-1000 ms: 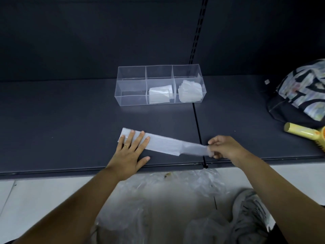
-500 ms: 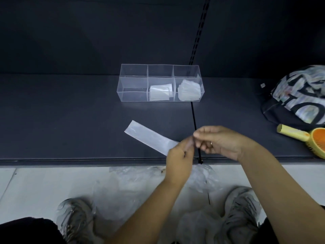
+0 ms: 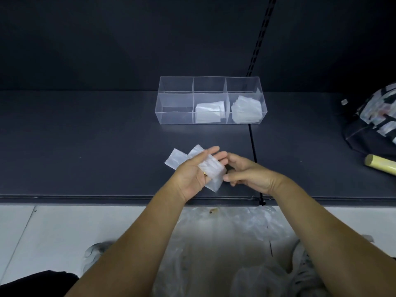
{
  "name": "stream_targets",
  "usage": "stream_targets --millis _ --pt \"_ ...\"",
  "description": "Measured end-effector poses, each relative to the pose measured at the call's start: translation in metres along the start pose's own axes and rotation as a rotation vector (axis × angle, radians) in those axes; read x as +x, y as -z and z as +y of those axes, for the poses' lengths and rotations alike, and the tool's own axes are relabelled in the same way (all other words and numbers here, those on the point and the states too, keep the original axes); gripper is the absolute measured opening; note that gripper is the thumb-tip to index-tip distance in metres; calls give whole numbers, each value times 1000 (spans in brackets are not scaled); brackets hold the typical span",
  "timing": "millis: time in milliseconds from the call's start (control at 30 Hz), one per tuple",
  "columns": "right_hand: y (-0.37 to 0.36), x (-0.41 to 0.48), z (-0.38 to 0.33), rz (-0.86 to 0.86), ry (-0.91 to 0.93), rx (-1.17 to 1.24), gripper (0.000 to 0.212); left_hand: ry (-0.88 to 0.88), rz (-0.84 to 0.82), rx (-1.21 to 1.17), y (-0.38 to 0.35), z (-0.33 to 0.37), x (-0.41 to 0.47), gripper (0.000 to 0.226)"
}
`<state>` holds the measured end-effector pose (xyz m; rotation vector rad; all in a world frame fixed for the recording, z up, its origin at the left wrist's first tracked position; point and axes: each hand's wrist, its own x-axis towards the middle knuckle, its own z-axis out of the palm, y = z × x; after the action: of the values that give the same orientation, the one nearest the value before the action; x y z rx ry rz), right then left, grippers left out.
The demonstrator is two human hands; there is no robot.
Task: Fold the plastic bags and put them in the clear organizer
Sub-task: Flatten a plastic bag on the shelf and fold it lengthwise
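We hold the plastic bag (image 3: pixel 211 172), already a narrow strip, low over the front of the dark shelf (image 3: pixel 96 146). Our left hand (image 3: pixel 192 174) lies palm up with fingers straight, its grip apart, and the strip rests across those fingers. This flat hand seems to serve as a form to wrap the strip around. The strip's far end bends back and lies on the shelf just beyond the fingertips. Our right hand (image 3: pixel 250 174) sits just beside the strip's near corner with fingers curled. We cannot tell whether its grip is clamped on the plastic or only touching it.

The clear organizer (image 3: pixel 175 99) stands farther back on the shelf, well apart from the hands, probably so the front stays free for folding. It has three compartments. The left one looks bare, the middle one holds a folded bag (image 3: pixel 209 113), and the right one holds a stack of folded bags (image 3: pixel 246 111) that we cannot count. We judge the heap of loose bags (image 3: pixel 225 243) on the floor below the shelf edge to be the supply; its number is unclear.
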<state>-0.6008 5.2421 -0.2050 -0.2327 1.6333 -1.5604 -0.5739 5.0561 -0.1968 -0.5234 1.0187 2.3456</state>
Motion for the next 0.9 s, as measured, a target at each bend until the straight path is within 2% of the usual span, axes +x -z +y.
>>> stream_targets --millis 67,100,267,367,433,567,733,900 --pt "6 7 -7 -53 0 -8 72 22 -25 -9 0 3 2 31" --pt "9 11 -11 -91 -15 -34 73 31 -40 -9 -1 5 3 30" --pt "16 35 -26 -220 -171 -297 35 57 -96 -37 -6 16 8 29" --pt "19 42 -25 -257 -217 -334 38 36 -80 -58 -4 24 12 29" --pt "20 42 -20 -254 -214 -291 32 9 -47 -76 1 28 14 28" --pt "19 34 -6 -108 -206 -238 24 -41 116 -12 19 28 18 24" --pt "4 29 7 196 -198 -235 15 -55 476 247 35 17 23 19" --pt "-7 32 14 360 -200 -299 5 -201 637 389 44 13 28 13"
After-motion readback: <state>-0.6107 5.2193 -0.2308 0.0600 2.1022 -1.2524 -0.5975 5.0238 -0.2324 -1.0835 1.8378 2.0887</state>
